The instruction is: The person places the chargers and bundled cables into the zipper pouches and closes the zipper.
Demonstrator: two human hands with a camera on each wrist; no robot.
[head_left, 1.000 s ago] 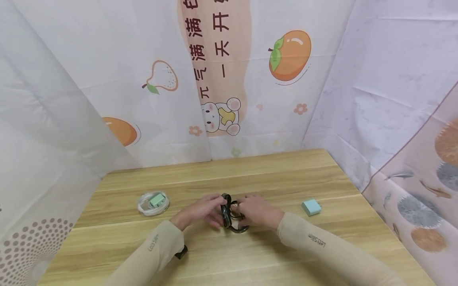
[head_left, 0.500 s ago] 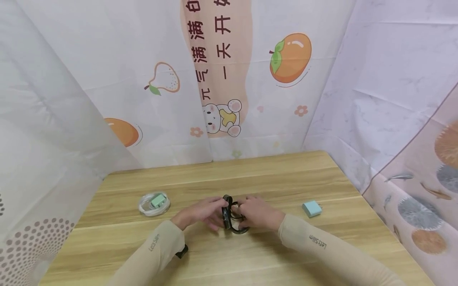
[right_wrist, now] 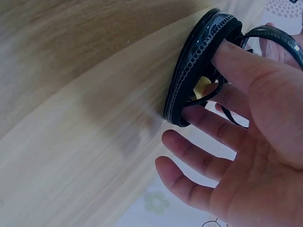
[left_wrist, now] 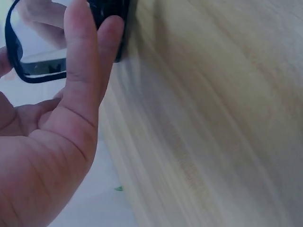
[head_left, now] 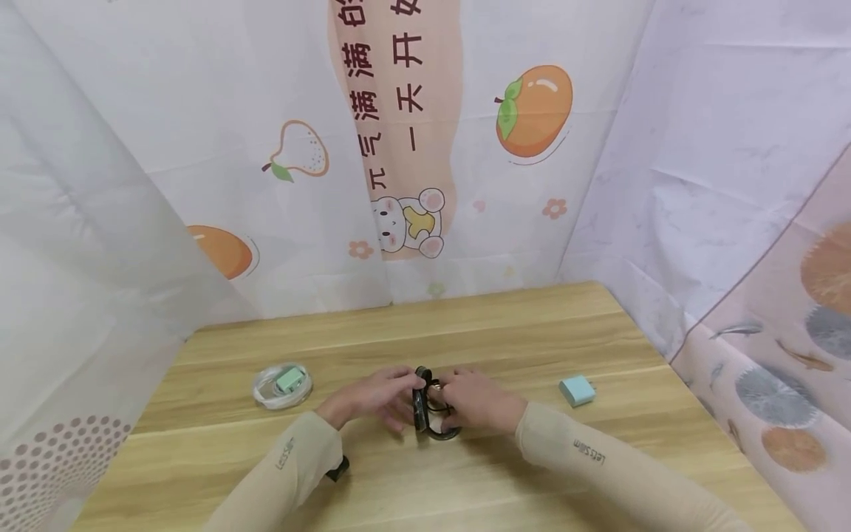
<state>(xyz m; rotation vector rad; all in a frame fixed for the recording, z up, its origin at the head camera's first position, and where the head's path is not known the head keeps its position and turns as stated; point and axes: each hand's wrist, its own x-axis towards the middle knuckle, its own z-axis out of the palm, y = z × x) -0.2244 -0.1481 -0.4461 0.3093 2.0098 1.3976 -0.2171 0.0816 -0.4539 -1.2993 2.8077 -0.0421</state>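
A small glossy black zip case (head_left: 420, 410) stands open on the table between my hands. My left hand (head_left: 377, 395) holds its upright side, thumb on the top edge and fingers along the outside. In the left wrist view that shiny panel (left_wrist: 42, 42) mirrors the hand. My right hand (head_left: 480, 403) reaches into the case from the right. Its thumb and fingers curl round a thin black cable (right_wrist: 215, 92), with a small yellow piece (right_wrist: 202, 86) beside them. Zipper teeth line the case's edge in the right wrist view. The case partly hides the right fingertips.
A coiled white cable (head_left: 264, 397) lies on the wooden table (head_left: 505, 325) at the left, a mint-green charger block (head_left: 289, 380) on it. A light-blue charger plug (head_left: 577, 390) lies at the right. Behind the table hangs a printed cloth (head_left: 299, 222).
The head view has shifted slightly. Both hands stay at the case with nearly the same grip, and the chargers keep their places on the table.
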